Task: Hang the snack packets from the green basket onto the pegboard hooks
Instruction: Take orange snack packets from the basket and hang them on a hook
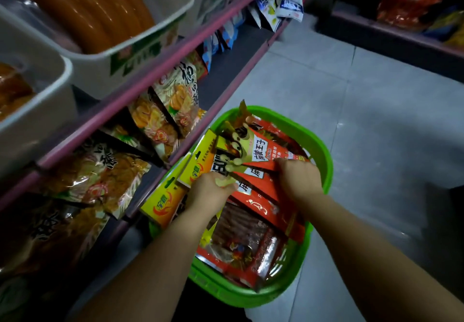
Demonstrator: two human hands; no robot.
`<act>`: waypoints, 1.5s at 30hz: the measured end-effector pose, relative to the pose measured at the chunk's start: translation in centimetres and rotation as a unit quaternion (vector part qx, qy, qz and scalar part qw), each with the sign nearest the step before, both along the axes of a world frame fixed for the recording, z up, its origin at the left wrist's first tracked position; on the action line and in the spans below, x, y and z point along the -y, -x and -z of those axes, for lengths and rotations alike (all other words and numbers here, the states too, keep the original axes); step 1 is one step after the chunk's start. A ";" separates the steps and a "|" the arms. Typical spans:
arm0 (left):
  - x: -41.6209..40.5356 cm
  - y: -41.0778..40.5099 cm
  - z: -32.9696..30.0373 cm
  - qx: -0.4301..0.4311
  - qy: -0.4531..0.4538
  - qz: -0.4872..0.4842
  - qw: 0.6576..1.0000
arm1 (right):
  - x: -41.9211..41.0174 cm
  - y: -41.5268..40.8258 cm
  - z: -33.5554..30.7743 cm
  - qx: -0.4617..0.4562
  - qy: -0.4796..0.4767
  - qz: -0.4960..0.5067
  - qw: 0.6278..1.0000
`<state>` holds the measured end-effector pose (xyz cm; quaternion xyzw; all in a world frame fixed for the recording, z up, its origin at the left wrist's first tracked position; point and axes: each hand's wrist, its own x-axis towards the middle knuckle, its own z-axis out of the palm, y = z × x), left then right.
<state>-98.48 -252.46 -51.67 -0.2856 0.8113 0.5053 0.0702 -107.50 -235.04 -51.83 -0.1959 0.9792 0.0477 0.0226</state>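
Note:
The green basket (324, 151) stands on the floor below me, full of snack packets. Both hands reach into it. My left hand (209, 191) grips a fanned bunch of yellow-topped packets (198, 166) at the basket's left side. My right hand (298, 178) pinches the edge of a red packet with white label (266, 156) lying on top of the pile. More red packets (251, 246) of dark sticks fill the basket's near half. No pegboard or hooks show in this view.
A shelf unit with pink rails (155, 70) runs along the left, carrying white bins (140, 53) of orange sausages above and bagged snacks (165, 110) below. Grey tiled floor (376, 121) lies to the right; another dark shelf (401, 28) stands at far right.

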 end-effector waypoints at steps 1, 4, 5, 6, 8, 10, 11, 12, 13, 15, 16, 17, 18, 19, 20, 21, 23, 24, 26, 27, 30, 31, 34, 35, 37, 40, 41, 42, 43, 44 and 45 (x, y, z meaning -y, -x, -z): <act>0.0 0.1 -0.2 -0.016 -0.021 -0.021 0.999 | 0.1 -0.2 -0.5 -0.003 -0.002 -0.006 1.000; 0.8 -0.7 -0.9 -0.053 -0.120 -0.069 0.989 | 0.8 -1.3 -2.8 -0.043 0.024 -0.023 0.999; 1.2 -1.3 -1.0 -0.063 -0.135 -0.091 0.985 | 1.1 -2.0 -3.6 -0.071 0.049 -0.044 0.995; 1.7 -2.1 -1.0 -0.079 -0.147 -0.127 0.978 | 1.6 -2.7 -4.4 -0.096 0.086 -0.072 0.989; 2.9 -3.3 -0.8 -0.122 -0.194 -0.229 0.946 | 2.6 -4.0 -5.0 -0.061 0.139 -0.134 0.979; 4.0 -4.0 -0.6 -0.162 -0.285 -0.328 0.886 | 4.0 -4.8 -4.5 0.113 0.138 -0.139 0.974; 4.4 -4.3 -0.3 -0.165 -0.326 -0.362 0.858 | 4.6 -4.9 -4.0 0.193 0.140 -0.123 0.963; 4.5 -4.5 -0.1 -0.156 -0.367 -0.385 0.833 | 5.1 -4.8 -3.5 0.239 0.154 -0.101 0.954; 4.2 -4.7 0.2 -0.143 -0.406 -0.396 0.811 | 5.6 -4.6 -2.8 0.254 0.169 -0.074 0.949; 3.1 -5.1 0.6 -0.096 -0.447 -0.398 0.796 | 6.3 -3.5 -1.7 0.230 0.168 -0.040 0.958; 2.6 -5.3 0.6 -0.074 -0.447 -0.396 0.798 | 6.5 -2.8 -1.1 0.219 0.148 -0.040 0.964; 2.3 -5.5 0.7 -0.063 -0.442 -0.394 0.803 | 6.6 -2.2 -0.7 0.220 0.133 -0.043 0.965; 2.2 -5.7 0.7 -0.058 -0.439 -0.389 0.808 | 6.7 -1.6 -0.4 0.229 0.133 -0.043 0.963; 2.2 -5.8 0.7 -0.060 -0.435 -0.382 0.813 | 6.9 -1.0 -0.2 0.238 0.142 -0.043 0.960; 2.2 -5.9 0.7 -0.065 -0.430 -0.374 0.819 | 7.1 -0.5 -0.1 0.242 0.151 -0.042 0.958; 2.3 -6.1 0.6 -0.073 -0.421 -0.366 0.827 | 7.3 0.0 -0.1 0.240 0.155 -0.041 0.957; 2.4 -6.4 0.3 -0.095 -0.387 -0.353 0.847 | 7.9 0.9 -0.2 0.224 0.175 -0.023 0.959; 2.5 -6.5 0.0 -0.109 -0.361 -0.346 0.859 | 8.0 1.3 -0.4 0.211 0.210 0.002 0.955; 3.1 -6.5 -0.9 -0.152 -0.304 -0.332 0.880 | 8.0 2.0 -1.4 0.197 0.329 0.059 0.922; 3.5 -6.6 -1.5 -0.182 -0.283 -0.324 0.884 | 7.8 2.3 -2.0 0.199 0.384 0.075 0.898; 4.5 -7.0 -3.9 -0.259 -0.205 -0.297 0.896 | 6.8 2.6 -4.3 0.281 0.529 0.098 0.795; 4.9 -7.1 -4.9 -0.277 -0.185 -0.280 0.900 | 6.4 2.5 -5.2 0.298 0.557 0.100 0.769; 5.5 -8.2 -8.8 -0.337 -0.146 -0.226 0.902 | 5.1 1.6 -8.9 0.246 0.586 0.081 0.768; 5.7 -8.8 -10.2 -0.353 -0.140 -0.214 0.900 | 4.8 1.0 -10.2 0.232 0.597 0.069 0.765; 6.6 -10.5 -13.1 -0.385 -0.142 -0.197 0.890 | 5.3 -0.6 -13.3 0.242 0.631 0.036 0.736; 7.9 -14.6 -18.9 -0.456 -0.115 -0.192 0.861 | 7.6 -4.1 -19.7 0.257 0.694 -0.019 0.673; 9.2 -17.6 -21.7 -0.483 -0.090 -0.201 0.847 | 9.5 -6.5 -22.8 0.270 0.713 -0.047 0.646; 9.3 -17.9 -22.6 -0.491 -0.085 -0.201 0.843 | 9.8 -7.1 -23.8 0.276 0.716 -0.054 0.639; 9.4 -17.9 -23.7 -0.504 -0.085 -0.203 0.835 | 10.5 -7.8 -25.0 0.280 0.713 -0.076 0.639; 9.8 -18.5 -24.9 -0.516 -0.079 -0.221 0.824 | 11.5 -8.6 -26.3 0.288 0.717 -0.102 0.627; 10.8 -20.1 -26.3 -0.529 -0.063 -0.250 0.809 | 13.0 -9.8 -27.5 0.300 0.723 -0.120 0.610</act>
